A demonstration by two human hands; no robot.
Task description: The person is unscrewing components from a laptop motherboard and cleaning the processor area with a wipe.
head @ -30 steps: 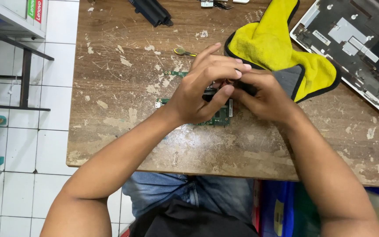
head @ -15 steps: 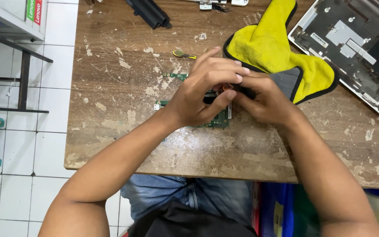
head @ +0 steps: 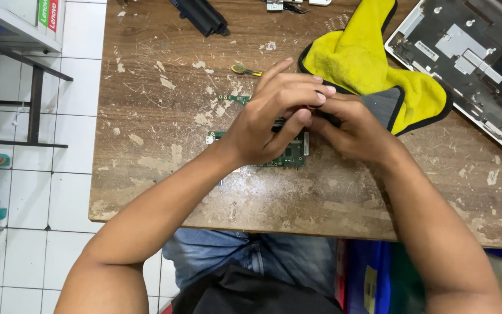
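Above the board [head: 289,156], both hands are staying put, the left hand [head: 268,119] and right hand [head: 350,129] pinching closed on a small dark part [head: 312,108], so work there is continuing unchanged.

A green circuit board [head: 289,156] lies flat on the scarred wooden table; hands cover most of it.

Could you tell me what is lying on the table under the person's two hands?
A green circuit board lies on the wooden table under the left hand and right hand. Its middle, and whatever the fingertips pinch, are covered.
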